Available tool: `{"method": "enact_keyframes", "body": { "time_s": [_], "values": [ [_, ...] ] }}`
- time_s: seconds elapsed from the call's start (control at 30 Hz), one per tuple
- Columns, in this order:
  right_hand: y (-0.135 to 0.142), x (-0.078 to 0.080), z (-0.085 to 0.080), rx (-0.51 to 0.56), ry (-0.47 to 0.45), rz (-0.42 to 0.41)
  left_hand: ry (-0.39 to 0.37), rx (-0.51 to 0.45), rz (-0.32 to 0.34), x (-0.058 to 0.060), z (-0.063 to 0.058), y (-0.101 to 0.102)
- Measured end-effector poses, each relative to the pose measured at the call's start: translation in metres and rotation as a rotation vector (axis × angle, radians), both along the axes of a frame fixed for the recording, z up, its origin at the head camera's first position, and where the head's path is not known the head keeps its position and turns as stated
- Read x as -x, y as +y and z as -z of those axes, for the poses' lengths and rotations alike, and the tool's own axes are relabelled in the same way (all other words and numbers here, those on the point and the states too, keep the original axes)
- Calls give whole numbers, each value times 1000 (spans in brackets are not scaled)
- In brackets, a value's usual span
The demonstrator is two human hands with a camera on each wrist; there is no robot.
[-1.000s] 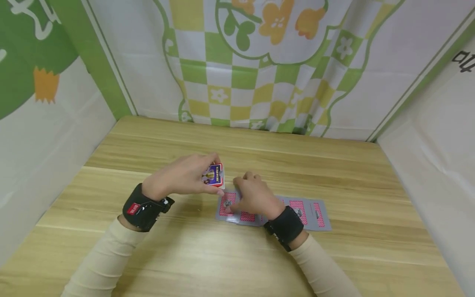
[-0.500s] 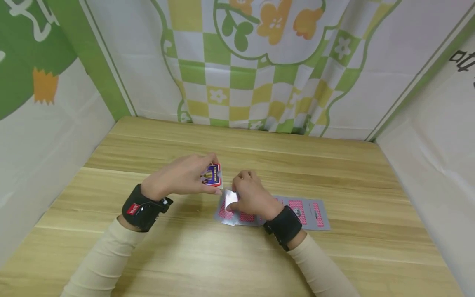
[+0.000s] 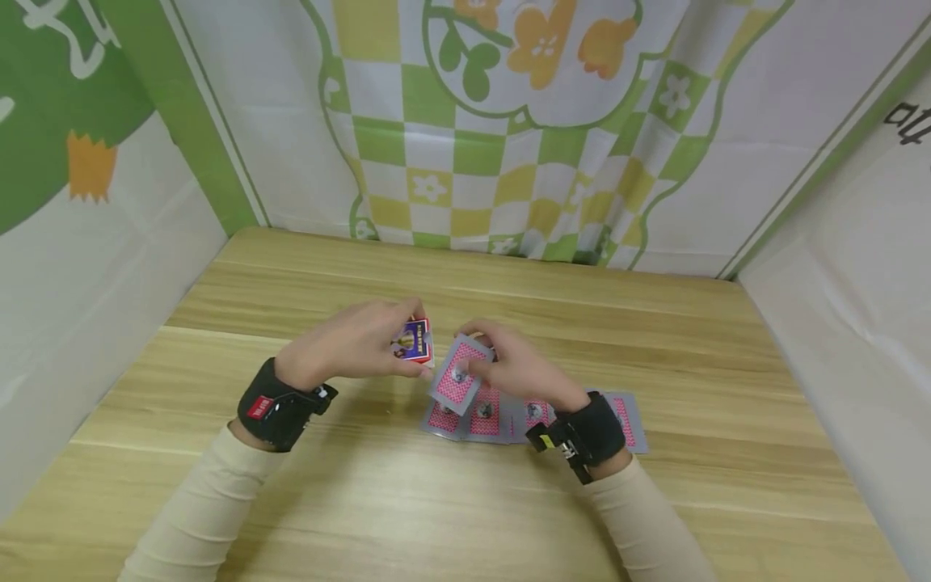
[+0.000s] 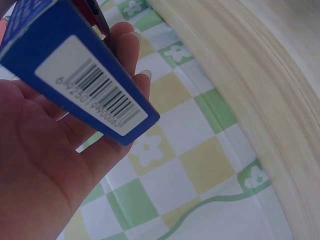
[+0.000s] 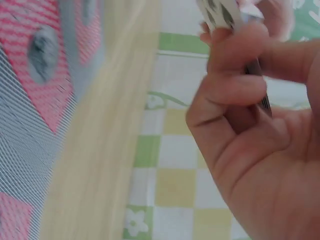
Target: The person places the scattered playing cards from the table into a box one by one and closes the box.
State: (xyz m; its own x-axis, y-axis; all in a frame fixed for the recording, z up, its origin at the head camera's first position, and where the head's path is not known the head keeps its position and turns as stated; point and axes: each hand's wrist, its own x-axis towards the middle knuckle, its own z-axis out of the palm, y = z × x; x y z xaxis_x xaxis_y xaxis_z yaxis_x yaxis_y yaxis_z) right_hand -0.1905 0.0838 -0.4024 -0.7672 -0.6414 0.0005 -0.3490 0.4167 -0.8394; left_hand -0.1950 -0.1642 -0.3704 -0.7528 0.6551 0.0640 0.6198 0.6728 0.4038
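Two grips show in the head view: the left hand (image 3: 349, 343) round a box (image 3: 415, 343), the right hand (image 3: 522, 369) pinching a raised card (image 3: 455, 390) over a row of cards (image 3: 486, 419) beneath, apparently mid-pickup. The left wrist view shows the box's barcode (image 4: 92, 86) within that grip; the right wrist view, curled fingers (image 5: 225, 95), whose next move likely calls for a steady pinch.

The row of cards (image 3: 486, 414) lies on the table (image 3: 378, 501), before the curtain (image 3: 476, 153), right of the box (image 3: 414, 341).

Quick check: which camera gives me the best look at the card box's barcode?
The left wrist view: the barcode faces that camera, large and unobstructed. The head view shows the card box in the left hand, but the barcode is hidden. The right wrist view shows no barcode.
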Motion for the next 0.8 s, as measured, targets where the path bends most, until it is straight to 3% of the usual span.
{"method": "enact_keyframes", "body": {
  "time_s": [0.23,0.53,0.7,0.8],
  "values": [
    [10,2,-15,116,70,157,-15,0,-6,0,-1,0],
    [0,-4,-21,289,-58,296,8,-17,22,-2,1,5],
    [-11,-2,-5,367,-67,386,11,-36,31,-2,4,8],
    [-22,-6,4,401,-69,381,42,-27,30,-2,3,8]
  ]
}}
